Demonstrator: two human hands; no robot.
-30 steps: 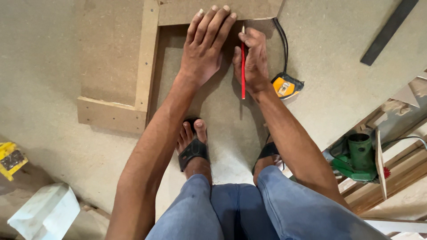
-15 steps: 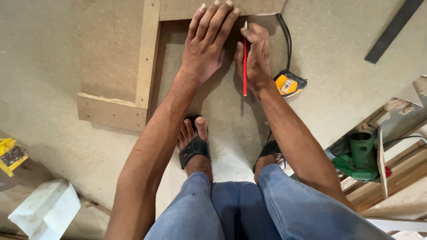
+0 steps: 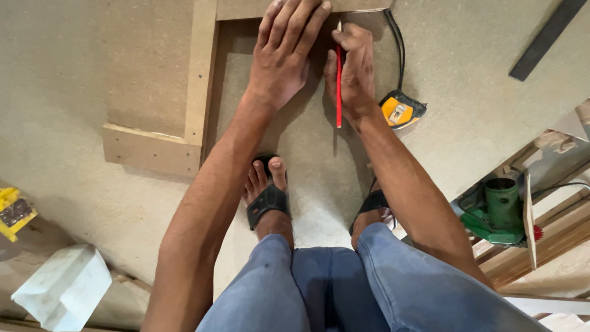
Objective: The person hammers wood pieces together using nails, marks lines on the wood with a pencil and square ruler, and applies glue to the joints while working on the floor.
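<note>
My left hand [image 3: 284,55] lies flat, fingers spread, on a brown fibreboard panel [image 3: 307,147], with its fingertips reaching the edge of a lighter board [image 3: 246,8] at the top. Right beside it my right hand [image 3: 353,71] grips a red pencil [image 3: 338,86], tip up at that board's edge. A yellow tape measure [image 3: 401,109] lies just right of my right wrist. I stand on the panel in black sandals [image 3: 267,200].
An L-shaped frame of fibreboard strips [image 3: 190,117] lies to the left. A green power tool [image 3: 501,209] sits among wooden slats at the right. A black cable [image 3: 398,43] runs by the tape. A yellow object [image 3: 13,212] and a white block [image 3: 61,286] lie at lower left.
Both hands have shifted slightly up in the view toward the top board; the pencil stays in my right hand, and my left hand stays flat.
</note>
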